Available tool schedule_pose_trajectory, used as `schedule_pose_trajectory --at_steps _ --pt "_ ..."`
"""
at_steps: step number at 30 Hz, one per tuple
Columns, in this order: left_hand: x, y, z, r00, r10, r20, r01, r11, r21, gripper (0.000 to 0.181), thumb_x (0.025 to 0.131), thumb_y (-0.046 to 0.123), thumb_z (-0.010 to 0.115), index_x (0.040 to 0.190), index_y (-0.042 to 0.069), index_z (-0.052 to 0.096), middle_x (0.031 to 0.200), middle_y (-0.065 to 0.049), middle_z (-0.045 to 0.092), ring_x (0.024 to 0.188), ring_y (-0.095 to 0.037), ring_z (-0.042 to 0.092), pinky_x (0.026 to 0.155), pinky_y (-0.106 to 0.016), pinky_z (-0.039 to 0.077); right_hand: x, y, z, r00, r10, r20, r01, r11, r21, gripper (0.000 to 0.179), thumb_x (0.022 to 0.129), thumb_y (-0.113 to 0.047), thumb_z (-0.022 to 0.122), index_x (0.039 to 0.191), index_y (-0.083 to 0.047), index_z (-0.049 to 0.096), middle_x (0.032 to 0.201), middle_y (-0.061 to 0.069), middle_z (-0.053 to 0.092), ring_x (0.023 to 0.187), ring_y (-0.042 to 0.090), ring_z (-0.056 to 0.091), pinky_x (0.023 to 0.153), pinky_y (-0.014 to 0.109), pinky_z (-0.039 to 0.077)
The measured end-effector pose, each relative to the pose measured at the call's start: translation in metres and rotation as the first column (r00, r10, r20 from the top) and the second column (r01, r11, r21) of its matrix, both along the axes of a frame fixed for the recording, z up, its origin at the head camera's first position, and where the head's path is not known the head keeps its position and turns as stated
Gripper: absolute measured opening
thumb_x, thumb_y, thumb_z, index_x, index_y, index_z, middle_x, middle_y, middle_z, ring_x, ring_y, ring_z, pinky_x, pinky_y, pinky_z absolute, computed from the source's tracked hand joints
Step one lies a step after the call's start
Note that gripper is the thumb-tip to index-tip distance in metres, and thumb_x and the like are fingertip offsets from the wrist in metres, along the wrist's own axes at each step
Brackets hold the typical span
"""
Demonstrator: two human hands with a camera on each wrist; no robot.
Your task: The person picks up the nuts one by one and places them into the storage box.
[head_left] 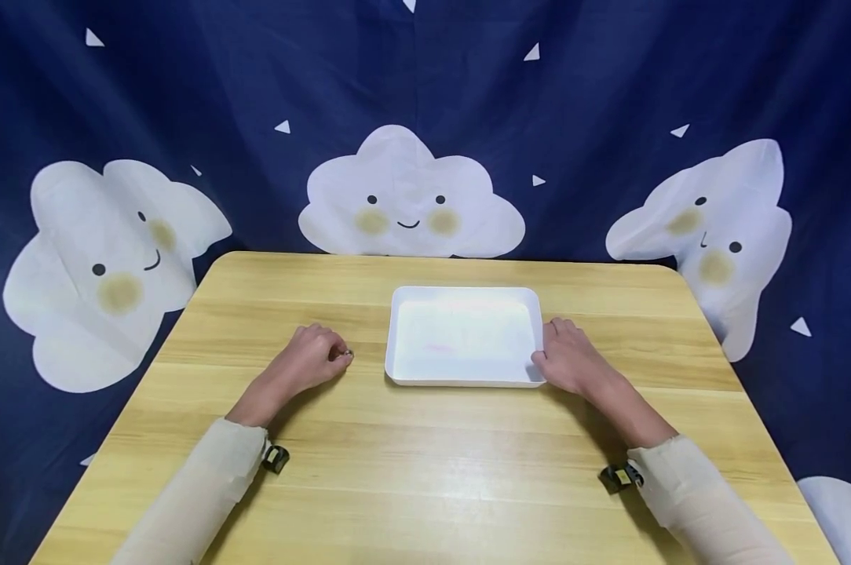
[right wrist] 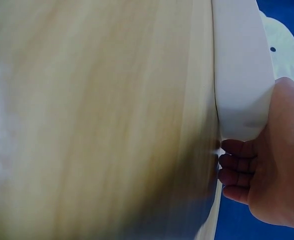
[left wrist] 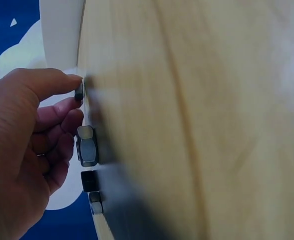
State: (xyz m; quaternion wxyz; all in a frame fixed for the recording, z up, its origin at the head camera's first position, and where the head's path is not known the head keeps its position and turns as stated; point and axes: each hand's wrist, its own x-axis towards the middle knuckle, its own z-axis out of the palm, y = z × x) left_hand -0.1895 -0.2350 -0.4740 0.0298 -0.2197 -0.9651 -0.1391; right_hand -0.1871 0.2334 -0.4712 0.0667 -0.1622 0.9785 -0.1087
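A small metal piece (left wrist: 79, 92), mostly hidden, is pinched between the thumb and index finger of the left hand (head_left: 314, 358), just left of centre in the head view. Below it in the left wrist view, faceted metal nuts (left wrist: 88, 150) stand in a line beside the curled fingers, left of that frame's centre. The white rectangular tray (head_left: 464, 337) lies a little right of centre in the head view, well apart from the left hand. The right hand (head_left: 570, 355) grips its right side, thumb at the rim and the other fingers against the outside. Both rest on a wood-grain table (head_left: 425, 463). Cream sleeves (head_left: 192, 490) enter from the lower corners, each with a small black device (head_left: 275, 459) at the cuff. A navy curtain (head_left: 228, 63) with smiling white clouds (head_left: 411, 192) fills the upper frame.
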Motion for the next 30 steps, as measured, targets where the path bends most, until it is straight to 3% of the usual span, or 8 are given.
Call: schedule_pose_trajectory --at_steps 11,19,30 --pt "-0.003 -0.002 -0.001 1.000 -0.002 0.015 0.002 0.999 0.032 0.017 0.089 0.026 0.078 0.090 0.009 0.079 0.087 -0.004 0.077 0.088 -0.025 0.067 0.088 -0.050 0.049 0.000 0.000 -0.001 1.000 0.003 -0.007 -0.003 1.000 0.002 0.053 0.098 -0.025 0.044 0.129 0.017 0.049 0.121 0.027 0.055 0.114 0.042 0.049 0.100 0.057 0.042" --pt "-0.008 0.004 0.009 1.000 -0.021 -0.008 0.022 0.999 0.048 0.018 0.090 0.026 0.078 0.081 0.012 0.075 0.075 0.001 0.070 0.079 -0.020 0.060 0.082 -0.044 0.048 0.000 0.001 -0.001 1.000 0.002 -0.015 -0.002 1.000 0.000 0.052 0.098 -0.024 0.043 0.128 0.018 0.049 0.122 0.029 0.055 0.115 0.043 0.049 0.101 0.058 0.042" --pt "-0.012 0.020 0.024 0.999 -0.032 -0.013 0.033 0.997 0.064 0.023 0.094 0.029 0.074 0.097 0.007 0.079 0.090 -0.005 0.077 0.090 -0.025 0.066 0.090 -0.048 0.049 0.001 0.000 -0.001 1.000 -0.002 -0.009 0.002 1.000 -0.009 0.054 0.098 -0.024 0.043 0.131 0.018 0.049 0.123 0.028 0.055 0.114 0.042 0.049 0.101 0.058 0.042"
